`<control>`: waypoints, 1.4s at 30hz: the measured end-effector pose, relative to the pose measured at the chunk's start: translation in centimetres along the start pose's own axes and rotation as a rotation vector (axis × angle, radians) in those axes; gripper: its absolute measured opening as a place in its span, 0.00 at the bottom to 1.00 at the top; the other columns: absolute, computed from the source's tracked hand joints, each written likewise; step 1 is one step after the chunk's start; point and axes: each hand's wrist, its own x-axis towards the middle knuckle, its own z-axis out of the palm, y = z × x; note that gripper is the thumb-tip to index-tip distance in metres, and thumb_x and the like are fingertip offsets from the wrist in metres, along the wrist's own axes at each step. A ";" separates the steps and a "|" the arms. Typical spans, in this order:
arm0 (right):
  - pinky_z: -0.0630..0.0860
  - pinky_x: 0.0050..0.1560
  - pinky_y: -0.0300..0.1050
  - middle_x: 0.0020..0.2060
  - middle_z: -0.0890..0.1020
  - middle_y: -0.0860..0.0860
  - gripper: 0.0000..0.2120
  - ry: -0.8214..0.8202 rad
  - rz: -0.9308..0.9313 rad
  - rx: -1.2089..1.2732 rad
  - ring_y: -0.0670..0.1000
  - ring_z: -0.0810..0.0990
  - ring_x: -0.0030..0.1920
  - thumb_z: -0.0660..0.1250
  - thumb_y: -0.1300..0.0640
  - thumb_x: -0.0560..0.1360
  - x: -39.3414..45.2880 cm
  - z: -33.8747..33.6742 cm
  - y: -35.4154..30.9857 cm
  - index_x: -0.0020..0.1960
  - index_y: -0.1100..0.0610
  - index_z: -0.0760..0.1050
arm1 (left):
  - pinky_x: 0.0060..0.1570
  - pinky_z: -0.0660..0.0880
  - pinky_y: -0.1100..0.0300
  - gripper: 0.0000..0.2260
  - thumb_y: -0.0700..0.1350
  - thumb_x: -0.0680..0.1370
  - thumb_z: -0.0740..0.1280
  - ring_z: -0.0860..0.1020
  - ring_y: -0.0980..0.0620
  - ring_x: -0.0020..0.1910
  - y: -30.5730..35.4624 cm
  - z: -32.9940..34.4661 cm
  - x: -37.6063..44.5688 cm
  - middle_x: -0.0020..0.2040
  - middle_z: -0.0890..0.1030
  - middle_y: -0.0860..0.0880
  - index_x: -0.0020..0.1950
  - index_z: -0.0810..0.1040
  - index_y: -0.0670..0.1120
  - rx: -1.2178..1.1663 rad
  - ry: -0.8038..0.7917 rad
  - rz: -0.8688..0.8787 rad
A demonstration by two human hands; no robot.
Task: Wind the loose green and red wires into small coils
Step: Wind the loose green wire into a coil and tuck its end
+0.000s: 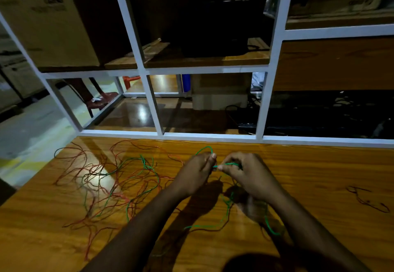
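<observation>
Watching the feed here, both hands are up over the wooden table (309,175) working one green wire (204,149). The left hand (197,172) has it pinched between thumb and fingertips with a small loop arcing up above the thumb, and the right hand (245,172) is curled round the same strand just beside it, so both are gripping the wire, nearly touching. The rest of that strand trails down under the wrists toward me. My worry is the big tangle of red and green wires (110,178) sprawled off to the left: if the trailing end is still caught in that mess, pulling slack will probably drag the whole heap along or knot it tighter. The loop could also spring open if either pinch slips. There's a lone reddish wire (366,200) lying well apart on the right too.
</observation>
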 end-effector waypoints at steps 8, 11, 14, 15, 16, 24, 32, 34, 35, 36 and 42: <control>0.69 0.30 0.43 0.27 0.72 0.46 0.12 -0.160 0.107 0.147 0.43 0.70 0.28 0.75 0.51 0.74 1.7 0.1 0.5 0.38 0.52 0.73 | 0.26 0.54 0.63 0.17 0.54 0.82 0.58 0.55 0.56 0.26 -0.7 -4.0 -0.1 0.30 0.55 0.51 0.35 0.66 0.49 -1.076 -0.350 -0.286; 0.79 0.39 0.54 0.36 0.80 0.49 0.05 -0.149 0.137 0.089 0.48 0.79 0.37 0.71 0.55 0.77 1.3 1.0 0.6 0.44 0.51 0.76 | 0.26 0.52 0.61 0.16 0.50 0.84 0.58 0.53 0.55 0.27 -1.4 -4.9 0.7 0.31 0.55 0.51 0.36 0.65 0.50 -1.170 -0.298 -0.256; 0.78 0.49 0.53 0.44 0.81 0.47 0.04 -0.035 0.117 0.061 0.47 0.80 0.47 0.69 0.57 0.78 0.8 1.7 1.1 0.47 0.48 0.78 | 0.28 0.51 0.60 0.15 0.48 0.83 0.61 0.51 0.53 0.29 -1.9 -4.9 0.8 0.33 0.52 0.49 0.37 0.65 0.50 -1.127 -0.225 -0.269; 0.78 0.48 0.49 0.45 0.80 0.46 0.06 -0.005 0.110 0.051 0.46 0.79 0.48 0.69 0.58 0.78 0.6 1.8 1.3 0.47 0.47 0.78 | 0.28 0.52 0.61 0.14 0.47 0.83 0.62 0.51 0.52 0.30 -2.1 -4.8 0.8 0.34 0.52 0.49 0.38 0.65 0.50 -1.115 -0.185 -0.290; 0.77 0.47 0.44 0.46 0.79 0.46 0.07 0.019 0.109 0.018 0.46 0.77 0.49 0.69 0.58 0.77 0.5 1.8 1.5 0.47 0.45 0.78 | 0.27 0.52 0.62 0.13 0.46 0.83 0.62 0.51 0.53 0.30 -2.2 -4.8 0.9 0.34 0.52 0.49 0.39 0.66 0.50 -1.110 -0.138 -0.311; 0.78 0.59 0.42 0.54 0.84 0.45 0.15 -0.003 0.147 0.151 0.44 0.81 0.58 0.64 0.66 0.80 -0.8 0.6 2.6 0.56 0.50 0.83 | 0.23 0.59 0.64 0.15 0.43 0.85 0.59 0.56 0.56 0.25 -1.9 -5.1 1.9 0.29 0.57 0.52 0.38 0.65 0.50 -1.062 0.082 -0.280; 0.72 0.31 0.33 0.32 0.84 0.42 0.10 -0.119 0.160 0.430 0.40 0.78 0.31 0.66 0.63 0.79 -1.6 0.1 3.0 0.59 0.54 0.81 | 0.25 0.58 0.62 0.13 0.44 0.84 0.60 0.56 0.54 0.27 -1.5 -4.2 2.0 0.30 0.56 0.50 0.40 0.66 0.50 -1.034 0.192 -0.314; 0.72 0.36 0.32 0.32 0.82 0.39 0.08 -0.083 0.119 0.385 0.40 0.76 0.33 0.67 0.60 0.79 -1.5 -0.1 3.5 0.56 0.51 0.82 | 0.25 0.59 0.63 0.12 0.44 0.84 0.60 0.56 0.54 0.27 -1.2 -4.1 2.1 0.31 0.56 0.50 0.41 0.67 0.49 -1.041 0.218 -0.325; 0.72 0.37 0.33 0.31 0.81 0.41 0.07 -0.023 0.118 0.360 0.40 0.75 0.32 0.66 0.57 0.80 -1.3 -0.2 3.8 0.52 0.49 0.82 | 0.25 0.58 0.63 0.11 0.44 0.84 0.60 0.56 0.54 0.27 -0.9 -4.2 2.1 0.31 0.55 0.50 0.41 0.67 0.49 -1.067 0.232 -0.322; 0.71 0.37 0.34 0.30 0.79 0.43 0.08 0.053 0.128 0.335 0.41 0.75 0.32 0.65 0.56 0.80 -1.1 -0.4 4.2 0.50 0.47 0.82 | 0.24 0.57 0.63 0.11 0.43 0.84 0.60 0.56 0.55 0.27 -0.6 -4.2 2.3 0.32 0.54 0.50 0.41 0.67 0.49 -1.107 0.249 -0.312; 0.67 0.35 0.39 0.34 0.77 0.45 0.11 0.269 0.246 0.127 0.42 0.74 0.36 0.62 0.57 0.83 -0.4 -0.4 8.2 0.44 0.53 0.79 | 0.23 0.59 0.67 0.12 0.44 0.84 0.59 0.60 0.59 0.25 -0.1 -7.8 3.3 0.30 0.60 0.53 0.41 0.71 0.48 -1.343 0.360 -0.180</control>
